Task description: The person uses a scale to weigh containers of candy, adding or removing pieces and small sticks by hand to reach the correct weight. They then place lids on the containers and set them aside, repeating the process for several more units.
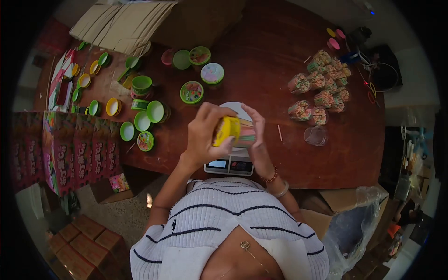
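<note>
Above a kitchen scale I hold a tub tipped on its side, with a yellow lid or rim and pink, green and brown strips showing beside it. My left hand is closed round the yellow end, its thumb in front. My right hand cups the other end, fingers curving over it. Whether the strips are inside a clear cup or printed on it is blurred. Under my hands part of the scale's round plate shows, and its display is lit.
Green-rimmed tubs and round printed lids spread over the left of the brown table. Clear cups of coloured pieces cluster at the right, near an empty clear container. Pink printed packaging hangs at the left edge.
</note>
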Tool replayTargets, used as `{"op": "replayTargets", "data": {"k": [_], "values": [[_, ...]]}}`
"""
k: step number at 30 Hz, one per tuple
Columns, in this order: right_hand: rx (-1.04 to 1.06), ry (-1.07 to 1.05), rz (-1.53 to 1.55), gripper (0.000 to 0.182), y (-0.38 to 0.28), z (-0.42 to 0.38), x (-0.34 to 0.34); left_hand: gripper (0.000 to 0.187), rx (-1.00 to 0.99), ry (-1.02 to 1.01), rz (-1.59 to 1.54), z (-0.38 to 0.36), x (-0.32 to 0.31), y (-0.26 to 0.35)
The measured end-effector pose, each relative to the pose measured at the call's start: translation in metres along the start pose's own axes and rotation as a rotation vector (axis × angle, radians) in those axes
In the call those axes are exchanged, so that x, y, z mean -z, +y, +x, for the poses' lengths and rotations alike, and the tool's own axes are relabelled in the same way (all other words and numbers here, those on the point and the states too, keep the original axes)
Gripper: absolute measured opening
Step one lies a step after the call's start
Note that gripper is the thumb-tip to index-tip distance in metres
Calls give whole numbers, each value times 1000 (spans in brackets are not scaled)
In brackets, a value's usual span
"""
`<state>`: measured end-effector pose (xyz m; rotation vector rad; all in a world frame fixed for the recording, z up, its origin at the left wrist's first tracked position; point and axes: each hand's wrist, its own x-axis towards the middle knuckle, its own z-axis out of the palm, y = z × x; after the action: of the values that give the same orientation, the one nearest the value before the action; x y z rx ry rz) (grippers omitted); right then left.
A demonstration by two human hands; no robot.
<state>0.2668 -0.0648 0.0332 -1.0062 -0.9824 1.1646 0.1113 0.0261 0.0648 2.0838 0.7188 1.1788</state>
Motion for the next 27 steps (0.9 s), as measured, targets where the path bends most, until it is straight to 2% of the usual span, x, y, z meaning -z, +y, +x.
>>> {"op": "replayTargets", "data": {"k": [1,2,4,5,6,7,9,10,12,14,15,16,17,18,20,22,24,26,27], "values": [[192,63,-277,71,-4,0,-11,48,106,47,-88,-5,-2,-5],[-12,-51,-110,72,-5,-1,-2,50,215,83,-179,-10,-1,-8],[-476,-179,179,75,-7,-4,15,52,75,-61,-57,-5,6,1],[-388,-100,359,72,1,-6,6,51,-5,-110,-22,-5,6,6],[-287,-32,531,70,7,-3,-4,49,-14,-74,32,-1,4,12],[-28,80,113,74,6,-4,-17,49,70,1,-23,-2,0,12],[-275,40,56,79,5,-5,-8,49,195,97,-149,-3,-6,8],[-397,13,26,82,4,-5,-5,48,37,-19,3,-2,-5,10],[-898,-140,388,80,-9,2,10,47,-262,-228,201,6,1,20],[-770,77,702,65,-12,1,-5,47,-223,-319,141,13,6,17],[-429,243,612,57,-15,-4,-20,47,-142,-246,58,19,3,13],[-234,238,372,53,-5,-7,-23,47,-63,-196,24,19,-1,10],[-250,203,433,50,8,-6,-15,47,18,-150,-9,17,-4,8],[-268,169,492,46,20,-5,-8,47,-121,-166,106,19,-6,12],[-822,-16,643,45,-22,14,3,49,-331,-313,189,28,2,27],[-836,-543,593,49,7,19,29,49,-494,-457,219,28,8,37],[-934,-534,376,48,-6,21,24,49,-569,-587,267,31,12,43],[-797,-544,45,45,-33,29,33,50,-460,-640,167,51,23,34],[-448,-425,-262,35,-22,30,54,48,-318,-627,253,52,29,31]]}}
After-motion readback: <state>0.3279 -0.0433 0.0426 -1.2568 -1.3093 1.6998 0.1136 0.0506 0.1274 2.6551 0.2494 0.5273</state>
